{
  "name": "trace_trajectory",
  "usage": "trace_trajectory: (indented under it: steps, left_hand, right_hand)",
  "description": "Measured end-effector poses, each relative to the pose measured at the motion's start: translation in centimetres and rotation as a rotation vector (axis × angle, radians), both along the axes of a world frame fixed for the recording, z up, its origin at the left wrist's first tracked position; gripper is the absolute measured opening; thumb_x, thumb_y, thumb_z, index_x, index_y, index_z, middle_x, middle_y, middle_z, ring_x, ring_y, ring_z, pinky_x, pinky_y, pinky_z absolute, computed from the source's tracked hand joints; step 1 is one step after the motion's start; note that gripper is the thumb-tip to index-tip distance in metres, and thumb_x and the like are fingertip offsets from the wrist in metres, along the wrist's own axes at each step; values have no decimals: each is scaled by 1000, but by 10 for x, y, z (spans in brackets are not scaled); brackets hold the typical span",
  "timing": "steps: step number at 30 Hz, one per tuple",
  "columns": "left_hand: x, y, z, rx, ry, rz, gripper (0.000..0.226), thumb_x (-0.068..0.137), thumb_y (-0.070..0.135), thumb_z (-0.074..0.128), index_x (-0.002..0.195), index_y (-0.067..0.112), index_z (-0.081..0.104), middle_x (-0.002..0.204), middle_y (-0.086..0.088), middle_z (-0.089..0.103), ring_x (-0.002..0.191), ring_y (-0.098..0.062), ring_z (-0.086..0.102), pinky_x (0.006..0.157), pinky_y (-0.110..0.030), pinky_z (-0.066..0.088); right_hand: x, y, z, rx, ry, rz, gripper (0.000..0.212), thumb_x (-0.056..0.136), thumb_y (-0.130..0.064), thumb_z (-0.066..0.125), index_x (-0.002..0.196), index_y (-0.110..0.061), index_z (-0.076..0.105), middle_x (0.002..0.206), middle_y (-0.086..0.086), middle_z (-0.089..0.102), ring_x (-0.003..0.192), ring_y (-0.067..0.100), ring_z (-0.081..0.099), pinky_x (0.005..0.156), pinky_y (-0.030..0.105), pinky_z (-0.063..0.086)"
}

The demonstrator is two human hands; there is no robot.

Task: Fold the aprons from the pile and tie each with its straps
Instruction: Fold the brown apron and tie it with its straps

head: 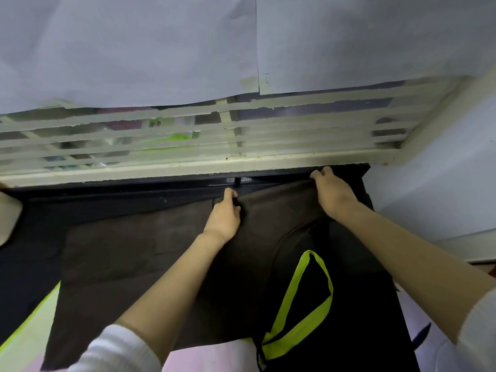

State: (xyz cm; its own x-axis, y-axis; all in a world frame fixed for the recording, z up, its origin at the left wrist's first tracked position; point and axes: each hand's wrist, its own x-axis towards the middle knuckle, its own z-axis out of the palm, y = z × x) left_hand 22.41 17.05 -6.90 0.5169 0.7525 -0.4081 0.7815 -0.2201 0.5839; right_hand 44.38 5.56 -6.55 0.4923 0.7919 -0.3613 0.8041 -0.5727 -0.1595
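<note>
brown apron [128, 264] held by its far edge, first fold in hand

we have the left grip [224, 216] and the right grip [334, 196] both closed on the apron's far hem, fingers curled over the cloth. the rest of it spreads from the grips back toward us and out past the left grip, flat on the dark worktop [40, 210]. below the right grip lies a black apron [362, 304] with a lime strap loop [326, 277]. just beyond both grips runs the window frame [161, 167].

we judge this as squaring up before a fold. next we would carry the hem toward us with both grips level, so the edges meet and the straps stay free for tying.
</note>
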Motion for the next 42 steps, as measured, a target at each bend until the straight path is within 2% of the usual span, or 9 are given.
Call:
trace_trajectory:
  steps: [5,11,15,19,22,26,32,37,42]
  left_hand:
    - [-15,-17,-1,6,-23,-139,54,93,6,50,142,18,30,135,-13,47,130,-26,39,111,-35,29]
    - [-85,-51,0,392,-78,-175,35,77,-8,53,107,10,55,104,-4,48,98,-22,43,94,-32,34]
    - [-140,-78,-5,317,85,-235,31,78,-2,53,103,15,53,106,0,45,103,-21,43,89,-32,35]
    - [-185,-101,-10,221,396,-300,47,82,21,53,127,27,40,133,3,30,126,-18,28,104,-38,23]
    - [-205,-109,-13,180,422,-318,67,83,34,55,143,32,26,152,2,9,143,-23,3,112,-56,5]
    - [-216,-108,-14,82,438,-382,84,84,46,58,149,37,6,157,5,-16,144,-20,-19,113,-57,-2]
    - [-212,-112,-14,185,551,-451,65,98,34,38,150,34,-1,158,-1,-17,145,-25,-14,113,-59,7]
    - [-211,-110,-14,227,578,-510,71,94,4,37,151,30,3,158,0,-14,146,-23,-9,113,-55,11]
    - [-226,-96,-3,270,658,-561,59,98,12,36,151,20,12,159,-7,-3,146,-29,-7,114,-54,5]
  right_hand:
    - [-67,-18,-2,259,44,236,57,80,8,47,135,-7,43,137,15,38,124,32,42,107,37,33]
    - [-189,-50,-21,333,409,714,33,85,-4,54,117,-6,58,119,13,54,111,32,54,96,41,47]
    - [-223,-62,-30,19,337,760,68,89,-35,57,144,-9,29,153,17,17,144,35,2,117,49,3]
    - [-228,-70,-30,-110,153,883,95,81,-48,63,150,-12,9,157,17,-8,143,39,-14,113,57,-4]
    - [-227,-69,-27,-139,121,906,86,86,-39,57,151,-13,7,157,16,-10,143,39,-14,114,57,-1]
    - [-227,-66,-20,-237,63,916,78,89,-16,49,151,-14,3,157,15,-15,142,39,-16,113,58,1]
    - [-238,-60,-3,-393,-59,945,89,85,1,56,150,-9,-3,155,20,-17,141,45,-13,109,66,14]
    - [-239,-59,7,-446,-142,913,63,95,-5,40,150,-5,7,157,20,1,142,43,10,108,66,14]
    - [-230,-62,13,-475,-155,922,55,95,-10,38,147,-5,20,150,20,26,131,38,36,110,58,21]
